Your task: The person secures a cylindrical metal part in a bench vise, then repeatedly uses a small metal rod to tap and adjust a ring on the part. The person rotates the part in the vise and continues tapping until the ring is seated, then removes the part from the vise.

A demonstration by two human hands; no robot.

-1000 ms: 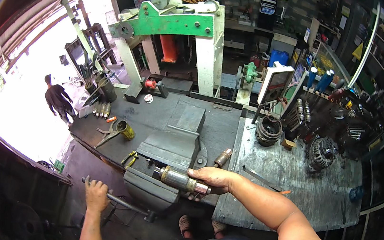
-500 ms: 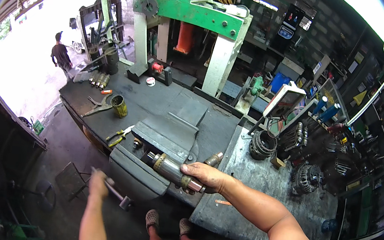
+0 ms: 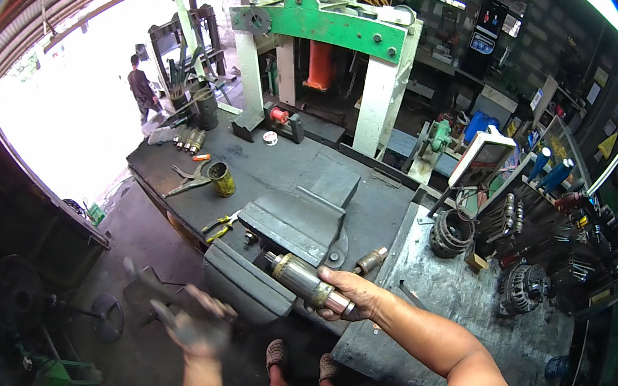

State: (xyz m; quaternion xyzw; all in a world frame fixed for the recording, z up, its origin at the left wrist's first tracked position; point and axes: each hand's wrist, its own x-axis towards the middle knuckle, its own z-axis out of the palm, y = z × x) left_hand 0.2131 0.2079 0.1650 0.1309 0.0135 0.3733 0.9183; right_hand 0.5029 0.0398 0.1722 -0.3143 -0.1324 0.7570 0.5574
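Note:
My right hand (image 3: 349,292) is wrapped round a motor armature (image 3: 300,278), a ridged metal cylinder with a coppery end, tilted above the jaws of a big grey bench vise (image 3: 294,218). Off to the left, my left hand (image 3: 199,324) is smeared by motion, its palm up and its fingers apart. A grey blurred streak (image 3: 140,276) lies beyond the fingers; whether it is the hammer I cannot tell. Beside the vise, a smaller armature (image 3: 370,261) rests on the bench. Yellow-handled pliers (image 3: 220,224) lie to the vise's left.
A yellow can (image 3: 222,180) and grey pliers (image 3: 189,180) sit on the left bench (image 3: 282,160). An alternator (image 3: 525,289) and a dark metal ring (image 3: 452,234) stand on the right worktop (image 3: 414,345). Behind rises a green-and-white press frame (image 3: 329,29). A person (image 3: 141,86) walks outside.
My left hand has moved right and turned palm up; the hammer it gripped no longer shows clearly. The right hand still holds the armature over the vise. The whole view has shifted.

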